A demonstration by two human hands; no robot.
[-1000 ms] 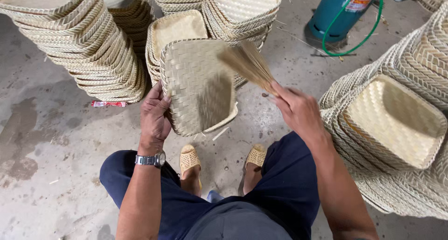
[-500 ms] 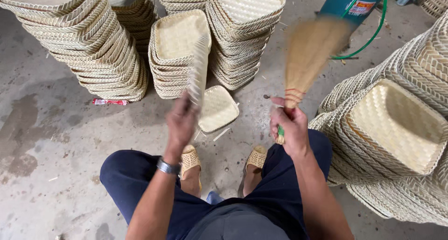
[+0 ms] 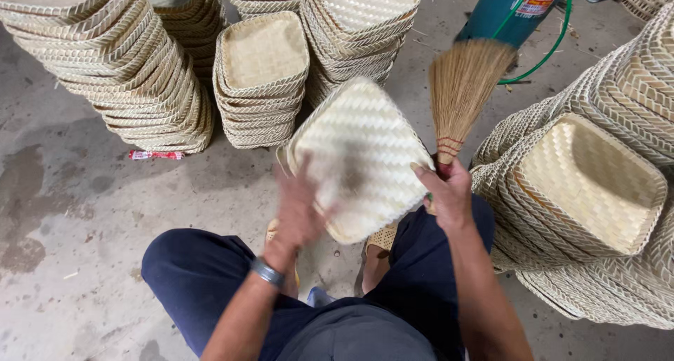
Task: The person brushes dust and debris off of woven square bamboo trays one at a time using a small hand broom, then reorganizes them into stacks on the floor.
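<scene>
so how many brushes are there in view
1. The brush is in the right hand, bristles up, beside the tray that the left hand touches. Others may be hidden behind the tray stacks.

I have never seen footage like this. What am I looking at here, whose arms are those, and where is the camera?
There is no machine here: the camera sits on a person's head and looks down, so the arms reaching out from the bottom edge are that person's own. They sit with knees apart on a concrete floor.

The left hand, blurred and with a watch on its wrist, is pressed against a square woven tray turned bottom up. The right hand grips a small straw brush, bristles pointing up and away.

All around stand stacks of the same woven trays: tall ones at the upper left, a lower one in the middle, and a leaning pile on the right. A teal cylinder with a green hose stands behind.
</scene>
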